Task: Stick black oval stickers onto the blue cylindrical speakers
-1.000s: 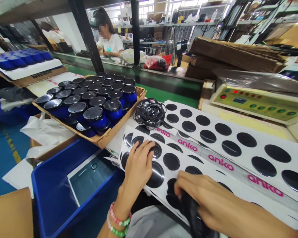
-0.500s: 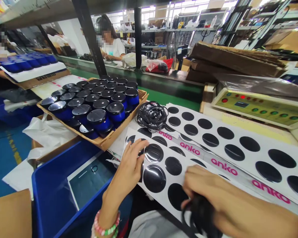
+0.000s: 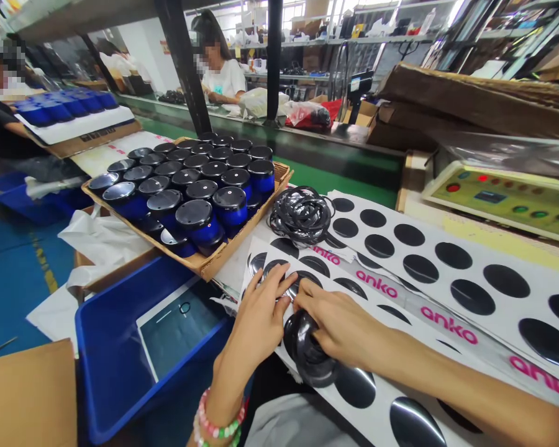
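1. The right hand (image 3: 340, 320) is closed around a bundle of black rings (image 3: 312, 354), which hangs under its palm above the front sheet (image 3: 382, 400).
2. The left hand (image 3: 261, 307) rests on that sheet with its fingers slightly spread; whether it pinches anything cannot be told. Its wrist wears beaded bracelets (image 3: 221, 425) in pink, white and green.
3. The fingertips of both hands come close together over one of the shiny black discs printed or set in the white sheet.
4. Just beyond the left hand, a loose pile of black rings (image 3: 300, 214) lies on the tabletop (image 3: 236, 268), beside a cardboard tray (image 3: 214, 262).
5. The tray holds rows of blue containers (image 3: 193, 217) with glossy black tops.
6. Behind the front sheet runs a clear strip (image 3: 400, 301) with pink "anko" lettering, and past it a back sheet (image 3: 442, 280) of black discs.
7. Left of the hands and below the tray, a blue bin (image 3: 114, 366) contains a dark panel (image 3: 181, 338) with one black ring on it.
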`<control>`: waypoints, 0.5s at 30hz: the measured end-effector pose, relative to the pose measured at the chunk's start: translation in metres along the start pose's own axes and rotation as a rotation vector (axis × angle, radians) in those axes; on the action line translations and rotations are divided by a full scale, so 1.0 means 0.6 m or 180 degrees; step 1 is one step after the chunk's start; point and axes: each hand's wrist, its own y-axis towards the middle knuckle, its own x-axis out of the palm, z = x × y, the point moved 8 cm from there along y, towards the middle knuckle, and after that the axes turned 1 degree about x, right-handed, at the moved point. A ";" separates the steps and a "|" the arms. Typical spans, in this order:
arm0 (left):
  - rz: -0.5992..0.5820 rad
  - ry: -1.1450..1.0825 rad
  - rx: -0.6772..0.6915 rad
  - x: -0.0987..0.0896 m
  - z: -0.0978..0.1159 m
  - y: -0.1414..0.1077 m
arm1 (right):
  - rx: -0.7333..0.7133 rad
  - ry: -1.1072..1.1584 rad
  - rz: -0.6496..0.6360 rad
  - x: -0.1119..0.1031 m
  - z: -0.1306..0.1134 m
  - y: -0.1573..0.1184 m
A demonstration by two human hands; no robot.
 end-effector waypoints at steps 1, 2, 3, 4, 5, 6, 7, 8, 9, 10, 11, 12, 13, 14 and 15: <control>-0.0005 -0.0014 -0.0020 0.001 -0.001 0.000 | -0.0110 0.0201 -0.0017 -0.002 -0.001 -0.013; -0.0007 -0.0024 -0.0025 0.001 -0.001 0.000 | -0.0226 0.0434 0.0005 -0.006 -0.002 -0.028; -0.0003 -0.0031 -0.0013 0.001 -0.001 0.000 | -0.0324 0.0666 0.0068 -0.011 -0.001 -0.042; 0.0011 -0.0036 0.0009 0.001 0.001 0.000 | -0.0395 0.0862 0.0148 -0.015 0.001 -0.053; 0.0025 -0.0040 0.0025 0.000 0.002 0.000 | -0.0434 0.0987 0.0215 -0.016 0.002 -0.060; 0.0034 -0.0043 0.0037 -0.001 0.003 0.000 | -0.0438 0.1028 0.0256 -0.015 0.003 -0.061; 0.0034 -0.0047 0.0042 -0.001 0.003 -0.001 | -0.0436 0.0988 0.0266 -0.012 0.002 -0.057; 0.0032 -0.0050 0.0041 -0.002 0.004 -0.001 | -0.0444 0.0885 0.0259 -0.007 -0.003 -0.049; 0.0027 -0.0048 0.0038 -0.002 0.004 0.000 | -0.0459 0.0750 0.0231 -0.002 -0.009 -0.037; 0.0016 -0.0048 0.0041 -0.002 0.004 0.000 | -0.0462 0.0612 0.0207 0.003 -0.015 -0.024; 0.0007 -0.0050 0.0052 -0.002 0.004 0.000 | -0.0440 0.0486 0.0198 0.006 -0.020 -0.010; 0.0001 -0.0054 0.0064 -0.002 0.004 0.000 | -0.0409 0.0383 0.0202 0.007 -0.024 0.003; -0.0005 -0.0060 0.0068 -0.002 0.003 0.000 | -0.0382 0.0308 0.0212 0.007 -0.028 0.012; -0.0006 -0.0069 0.0071 -0.002 0.003 0.000 | -0.0360 0.0264 0.0230 0.006 -0.029 0.019; -0.0009 -0.0080 0.0070 -0.002 0.002 0.000 | -0.0354 0.0249 0.0255 0.004 -0.030 0.021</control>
